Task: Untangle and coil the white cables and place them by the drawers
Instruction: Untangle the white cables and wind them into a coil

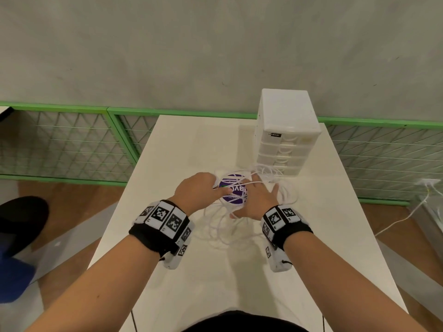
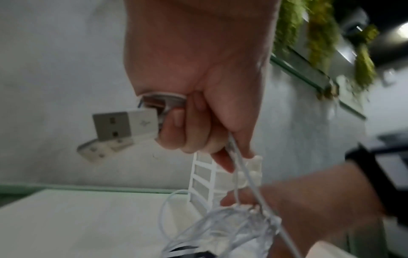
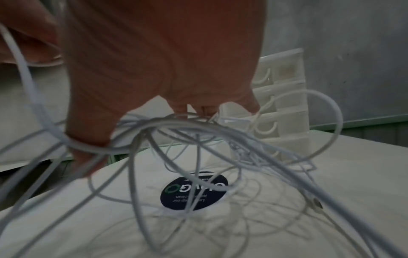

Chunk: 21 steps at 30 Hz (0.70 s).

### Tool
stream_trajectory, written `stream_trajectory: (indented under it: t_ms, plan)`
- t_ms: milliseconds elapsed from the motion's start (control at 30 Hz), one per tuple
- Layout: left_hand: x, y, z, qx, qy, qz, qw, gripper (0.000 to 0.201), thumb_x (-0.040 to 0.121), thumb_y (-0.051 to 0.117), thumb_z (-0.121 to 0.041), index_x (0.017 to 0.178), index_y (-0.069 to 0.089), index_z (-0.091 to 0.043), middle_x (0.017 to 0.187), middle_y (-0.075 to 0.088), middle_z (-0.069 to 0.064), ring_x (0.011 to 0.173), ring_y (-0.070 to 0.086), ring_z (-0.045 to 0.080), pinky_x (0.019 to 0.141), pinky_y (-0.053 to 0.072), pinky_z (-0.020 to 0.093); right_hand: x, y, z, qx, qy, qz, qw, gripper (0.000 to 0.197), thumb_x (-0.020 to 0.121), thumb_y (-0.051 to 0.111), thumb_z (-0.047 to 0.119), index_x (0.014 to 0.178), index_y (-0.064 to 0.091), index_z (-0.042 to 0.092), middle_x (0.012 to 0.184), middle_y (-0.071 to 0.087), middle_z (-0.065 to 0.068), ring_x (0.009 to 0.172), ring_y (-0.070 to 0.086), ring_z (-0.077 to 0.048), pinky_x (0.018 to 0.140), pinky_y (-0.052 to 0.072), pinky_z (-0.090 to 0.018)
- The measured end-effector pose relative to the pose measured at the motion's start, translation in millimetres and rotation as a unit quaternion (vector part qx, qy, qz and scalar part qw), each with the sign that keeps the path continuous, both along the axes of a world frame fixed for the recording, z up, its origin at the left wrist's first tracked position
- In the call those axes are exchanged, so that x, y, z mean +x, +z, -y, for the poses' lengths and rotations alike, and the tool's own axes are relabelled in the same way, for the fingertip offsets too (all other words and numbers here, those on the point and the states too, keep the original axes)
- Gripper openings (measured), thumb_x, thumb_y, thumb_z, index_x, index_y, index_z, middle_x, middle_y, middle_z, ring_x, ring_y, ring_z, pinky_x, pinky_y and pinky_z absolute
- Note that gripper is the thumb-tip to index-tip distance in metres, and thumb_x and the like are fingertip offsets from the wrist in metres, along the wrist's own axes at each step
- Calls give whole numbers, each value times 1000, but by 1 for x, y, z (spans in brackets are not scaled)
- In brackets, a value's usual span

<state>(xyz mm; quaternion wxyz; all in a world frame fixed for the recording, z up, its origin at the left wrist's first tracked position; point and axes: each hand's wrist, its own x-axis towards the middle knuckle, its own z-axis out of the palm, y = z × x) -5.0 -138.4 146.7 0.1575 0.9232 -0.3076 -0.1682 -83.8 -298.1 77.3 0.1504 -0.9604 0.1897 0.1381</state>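
Observation:
A tangle of thin white cables (image 1: 227,226) lies in the middle of the white table (image 1: 187,149), in front of the white drawers (image 1: 285,135). My left hand (image 1: 215,188) is curled round cable ends. In the left wrist view the left hand (image 2: 187,136) grips two USB plugs (image 2: 123,125), and a cable (image 2: 245,176) runs down from the fist. My right hand (image 1: 261,195) is spread in the tangle beside the drawers (image 3: 280,97). Loops of cable (image 3: 198,129) hang over the fingers and thumb of my right hand (image 3: 176,97).
A round dark purple sticker (image 1: 233,191) sits on the table under the cables, also the sticker (image 3: 194,192). Green wire-mesh panels (image 1: 67,142) run behind the table. A wall socket with a cable (image 1: 429,185) is on the right.

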Motion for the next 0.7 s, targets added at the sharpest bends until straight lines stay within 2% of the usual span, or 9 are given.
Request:
stream_trajectory:
  t_ms: [67,133,200,267,333,400,500,600,700]
  plan:
    - [-1,-1,-2,13,-4,-24,1000,54,81,62,-59,60,37,-16,62,41,-3,59,43,17,51,26,29,0,-3,4,-23,1,9,1000,100,70,69,58,149,15,27,158,2,1,146,11,-19,111,-2,-63]
    - [4,-2,-3,-11,-6,-55,998,51,80,66,-54,60,45,-12,61,48,-3,56,45,15,52,29,29,0,-11,5,0,7,46,999,81,77,68,48,145,28,29,155,22,3,144,17,-16,114,5,-57]
    - [9,-2,-5,-62,9,-57,996,45,85,64,-44,66,60,-4,58,54,-6,56,50,13,53,32,28,-3,-18,5,61,6,110,992,58,82,67,31,137,47,29,145,42,3,138,33,-18,113,24,-41]
    - [12,-2,-6,-103,43,-39,993,43,88,62,-40,64,59,-4,55,53,-7,55,49,12,51,31,27,-5,-18,7,120,-7,157,980,44,84,61,15,127,59,26,135,53,-1,125,49,-21,102,39,-30]
    - [14,-2,-7,-117,70,-20,990,42,88,60,-40,64,55,-6,58,56,-6,57,49,16,51,30,27,-7,-11,9,115,-6,157,981,35,88,60,19,122,63,24,132,57,-1,121,52,-21,102,37,-31]
    - [19,-3,-9,-128,86,-10,988,44,88,60,-42,61,50,-9,68,64,1,61,51,22,54,33,29,-10,-4,11,72,20,140,987,32,89,58,39,119,64,27,131,57,4,127,47,-16,112,18,-39]
    - [22,-1,-9,-157,103,-11,982,51,87,61,-42,55,33,-14,78,69,11,63,49,26,58,33,31,-17,-1,8,26,51,88,994,71,81,51,66,142,38,31,157,20,3,146,7,-10,111,-14,-55]
    - [18,1,-5,-146,93,-8,985,51,86,60,-45,58,30,-14,84,68,17,73,57,33,59,35,32,-18,-8,5,10,44,22,999,125,60,55,83,151,-7,25,157,-21,3,142,-25,-11,106,-20,-59]
    - [17,0,-2,-138,86,-15,987,47,86,60,-46,62,39,-11,86,68,19,75,59,34,61,38,33,-13,-10,7,13,36,-8,999,136,53,59,85,149,-16,24,156,-24,1,142,-26,-14,106,-17,-62]
